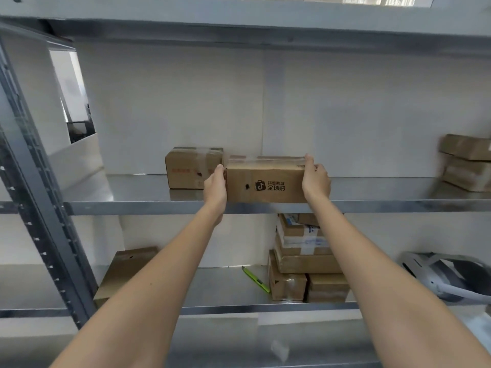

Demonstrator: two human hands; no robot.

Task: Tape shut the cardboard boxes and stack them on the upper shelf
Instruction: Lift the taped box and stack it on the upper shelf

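Note:
A taped cardboard box with a black shopping-bag logo [265,183] sits at the front edge of the upper shelf [132,203]. My left hand [215,188] holds its left end and my right hand [315,179] grips its right end, thumb on the top edge. A second taped box with red print [190,166] stands just behind and to the left, touching the held box.
Two stacked boxes [466,162] sit at the upper shelf's far right. On the lower shelf are a pile of several boxes [305,257], a green utility knife [255,279], a flat cardboard box [125,272] at left and a white headset [446,277] at right. A grey upright post [39,208] stands left.

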